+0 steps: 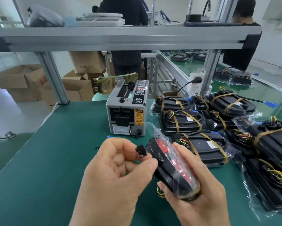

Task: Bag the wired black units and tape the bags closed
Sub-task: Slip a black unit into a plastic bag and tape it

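Observation:
My right hand (200, 194) grips a black unit (169, 170) with a red face and coloured wires, held on edge over the green table (39, 160). A clear plastic bag (159, 134) is partly round the unit, its open mouth sticking up. My left hand (111, 173) pinches a small black connector (141, 150) between thumb and fingers, just left of the unit. A grey tape dispenser (127, 110) stands behind my hands. Several bagged black units (200, 147) with tan bands lie at the right.
An aluminium shelf frame (120, 39) crosses above the table, with posts at left and right. A power strip (196, 82) hangs on the right post. Cardboard boxes (22, 82) stand on the floor at the back left. Two people stand beyond the shelf.

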A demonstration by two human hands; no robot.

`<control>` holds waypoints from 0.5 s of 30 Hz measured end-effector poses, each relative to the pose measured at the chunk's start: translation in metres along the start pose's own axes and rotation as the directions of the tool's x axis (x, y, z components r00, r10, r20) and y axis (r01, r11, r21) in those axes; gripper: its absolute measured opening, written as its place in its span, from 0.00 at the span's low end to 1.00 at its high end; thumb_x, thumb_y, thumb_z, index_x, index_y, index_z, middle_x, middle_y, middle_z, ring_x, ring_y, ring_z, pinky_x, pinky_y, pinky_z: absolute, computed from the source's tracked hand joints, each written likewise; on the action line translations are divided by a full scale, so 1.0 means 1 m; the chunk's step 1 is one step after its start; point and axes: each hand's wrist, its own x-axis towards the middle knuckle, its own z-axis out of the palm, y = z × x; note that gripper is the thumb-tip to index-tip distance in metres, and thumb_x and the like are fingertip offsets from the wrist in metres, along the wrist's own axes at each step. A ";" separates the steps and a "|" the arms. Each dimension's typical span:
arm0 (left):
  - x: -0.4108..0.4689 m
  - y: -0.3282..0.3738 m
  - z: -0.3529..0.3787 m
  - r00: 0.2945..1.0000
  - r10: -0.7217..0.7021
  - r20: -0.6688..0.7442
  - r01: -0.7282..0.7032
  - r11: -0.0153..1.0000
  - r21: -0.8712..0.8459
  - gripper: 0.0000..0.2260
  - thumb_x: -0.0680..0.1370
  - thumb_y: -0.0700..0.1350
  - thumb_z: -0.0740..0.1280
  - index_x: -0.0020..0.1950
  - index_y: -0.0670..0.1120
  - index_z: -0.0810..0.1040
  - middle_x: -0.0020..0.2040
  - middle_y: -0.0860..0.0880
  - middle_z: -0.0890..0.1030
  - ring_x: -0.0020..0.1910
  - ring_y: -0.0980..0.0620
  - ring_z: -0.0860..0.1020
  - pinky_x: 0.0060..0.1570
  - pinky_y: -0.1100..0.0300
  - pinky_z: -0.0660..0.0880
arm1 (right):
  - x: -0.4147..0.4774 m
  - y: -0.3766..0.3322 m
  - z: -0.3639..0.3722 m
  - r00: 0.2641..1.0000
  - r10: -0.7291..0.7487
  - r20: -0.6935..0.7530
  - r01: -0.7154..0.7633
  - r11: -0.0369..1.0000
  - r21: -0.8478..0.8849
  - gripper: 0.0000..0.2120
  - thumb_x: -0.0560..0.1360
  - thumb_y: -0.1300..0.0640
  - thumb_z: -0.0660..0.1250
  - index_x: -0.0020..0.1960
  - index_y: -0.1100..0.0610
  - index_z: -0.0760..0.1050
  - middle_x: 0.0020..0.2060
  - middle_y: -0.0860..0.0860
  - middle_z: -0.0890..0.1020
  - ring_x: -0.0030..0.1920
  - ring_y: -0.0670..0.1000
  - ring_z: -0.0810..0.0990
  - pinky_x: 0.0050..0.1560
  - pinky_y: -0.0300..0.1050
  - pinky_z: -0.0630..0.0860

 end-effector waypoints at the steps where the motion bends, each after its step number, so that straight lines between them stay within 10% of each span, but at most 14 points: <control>1: 0.000 0.000 0.001 1.000 0.025 -0.012 -0.025 0.999 0.025 0.15 0.53 0.48 0.77 0.36 0.57 0.79 0.37 0.47 0.85 0.29 0.55 0.78 0.30 0.66 0.77 | 0.000 -0.001 0.001 1.000 -0.007 -0.002 0.007 1.000 -0.001 0.38 0.59 0.63 0.80 0.67 0.59 0.74 0.65 0.50 0.79 0.63 0.53 0.80 0.58 0.54 0.80; 15: 0.006 -0.006 -0.003 0.999 -0.020 -0.049 0.024 0.997 0.074 0.12 0.61 0.45 0.76 0.38 0.60 0.80 0.30 0.53 0.81 0.24 0.56 0.74 0.24 0.68 0.70 | -0.001 0.000 0.006 0.997 -0.073 -0.038 0.068 0.992 -0.107 0.34 0.62 0.60 0.81 0.66 0.61 0.75 0.66 0.50 0.79 0.66 0.52 0.78 0.63 0.45 0.77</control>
